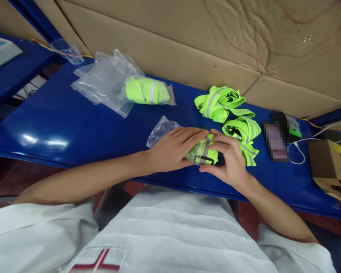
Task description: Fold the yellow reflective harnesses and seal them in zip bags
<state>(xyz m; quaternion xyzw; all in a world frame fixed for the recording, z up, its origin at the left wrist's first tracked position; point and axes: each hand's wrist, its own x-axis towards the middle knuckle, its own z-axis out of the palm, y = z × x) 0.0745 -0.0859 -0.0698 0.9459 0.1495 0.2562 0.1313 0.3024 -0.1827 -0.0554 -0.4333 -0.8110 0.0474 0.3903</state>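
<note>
Left hand [177,149] and right hand [233,157] hold a roll [209,154] partly in a bag [161,132] — straps [211,105] lie beyond, on a table [116,138].

From where I stand: rolled neon-yellow reflective strap [213,156], grey stripe, black patches, compact bundle lying sideways between both hands, low over the counter [147,161] near its front edge. Clear plastic zip bag [162,130], red seal line across the roll; crumpled end out past the left hand [174,149], middle hidden.
</note>
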